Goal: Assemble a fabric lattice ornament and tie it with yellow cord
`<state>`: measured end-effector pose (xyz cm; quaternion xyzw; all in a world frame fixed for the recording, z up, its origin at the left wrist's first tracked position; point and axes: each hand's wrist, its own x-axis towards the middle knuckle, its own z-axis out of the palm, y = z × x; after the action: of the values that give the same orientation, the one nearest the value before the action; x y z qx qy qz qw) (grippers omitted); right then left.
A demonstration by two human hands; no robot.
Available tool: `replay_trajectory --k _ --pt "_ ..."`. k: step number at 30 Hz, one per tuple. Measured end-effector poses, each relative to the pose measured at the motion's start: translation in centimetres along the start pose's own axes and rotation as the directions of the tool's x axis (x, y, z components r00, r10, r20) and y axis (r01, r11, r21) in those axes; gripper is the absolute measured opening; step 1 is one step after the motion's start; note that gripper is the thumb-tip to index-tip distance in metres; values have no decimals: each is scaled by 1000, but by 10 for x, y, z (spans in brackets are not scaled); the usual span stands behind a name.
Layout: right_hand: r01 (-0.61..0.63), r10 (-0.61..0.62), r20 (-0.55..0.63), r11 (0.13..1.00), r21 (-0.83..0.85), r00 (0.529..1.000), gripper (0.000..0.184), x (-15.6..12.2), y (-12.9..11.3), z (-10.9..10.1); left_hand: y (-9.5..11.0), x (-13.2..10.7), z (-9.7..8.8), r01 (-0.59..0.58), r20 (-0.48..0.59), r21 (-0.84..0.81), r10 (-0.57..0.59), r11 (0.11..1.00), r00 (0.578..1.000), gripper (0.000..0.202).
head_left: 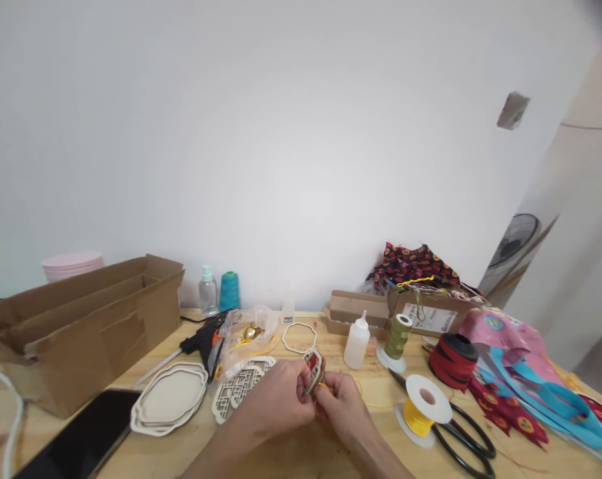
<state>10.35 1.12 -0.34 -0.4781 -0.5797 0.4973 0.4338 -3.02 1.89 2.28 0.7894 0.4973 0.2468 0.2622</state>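
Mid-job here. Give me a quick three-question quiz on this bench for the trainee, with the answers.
1. True or false: the black-handled scissors lie to the right of the spool of yellow cord.
2. Multiple choice: what shape is the thin cream frame behind the hands? A) circle B) octagon C) triangle
3. Short answer: what colour is the thin cord at the small red-and-cream piece held between the left hand and the right hand?

Key: 1 true; 2 B; 3 yellow
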Motion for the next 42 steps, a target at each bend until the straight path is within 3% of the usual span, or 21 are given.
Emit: replay_trajectory --k 7,12,17,28,32,38,42 --pt "20 -20 1 998 -61 1000 9 -1 -9 -13 -5 2 -4 24 -43 -37 -25 999 999 8" --pt "120 -125 -9 968 -220 992 3 -8 -17 -19 -10 4 -5 23 -35 -136 -28 990 999 9" --pt "216 -257 -54 894 -391 965 20 -10 -17 -17 -10 4 -6 17 -38 -217 -25 976 999 8" --pt "332 -445 -91 774 -539 891 13 -14 -18 -15 -9 5 -6 29 -72 -227 -47 973 996 8" --pt "264 -398 -105 760 -594 911 11 -14 -16 -12 -7 4 -6 36 -95 -184 -54 982 994 8" --pt "97 -167 -126 898 -430 978 21 -4 -2 -5 -1 3 -5 30 -117 -71 -38 997 992 7" --pt "84 -130 -98 921 -380 987 25 0 2 -3 1 3 -3 16 -106 5 -15 1000 994 8"
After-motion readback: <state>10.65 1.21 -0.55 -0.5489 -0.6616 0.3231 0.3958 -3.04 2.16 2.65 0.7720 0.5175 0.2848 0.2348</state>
